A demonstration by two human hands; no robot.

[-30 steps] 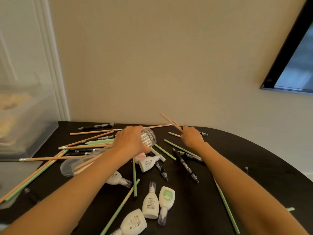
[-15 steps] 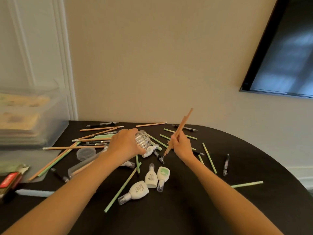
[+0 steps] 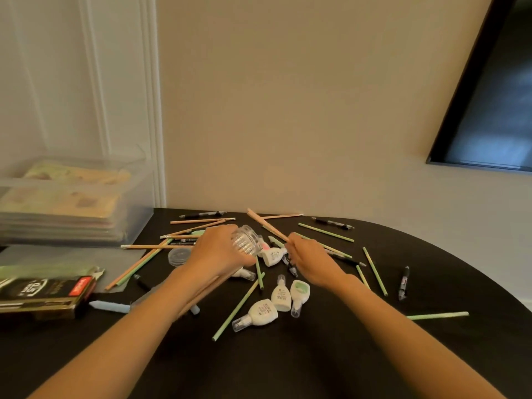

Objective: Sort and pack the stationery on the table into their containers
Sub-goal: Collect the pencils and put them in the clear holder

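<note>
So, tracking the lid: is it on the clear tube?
No, the round clear lid lies on the table beside the left hand, which grips the clear tube.

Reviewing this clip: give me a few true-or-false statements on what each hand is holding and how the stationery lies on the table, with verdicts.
1. The left hand grips the clear container. True.
2. The right hand holds nothing. False: it grips tan pencils that point up and away towards the wall.
3. The round lid is fitted on the container. False: it lies flat on the table, left of the left hand.
4. Green pencils lie loose on the table. True.
5. The white bottles stand upright. False: they lie on their sides between the two forearms.
</note>
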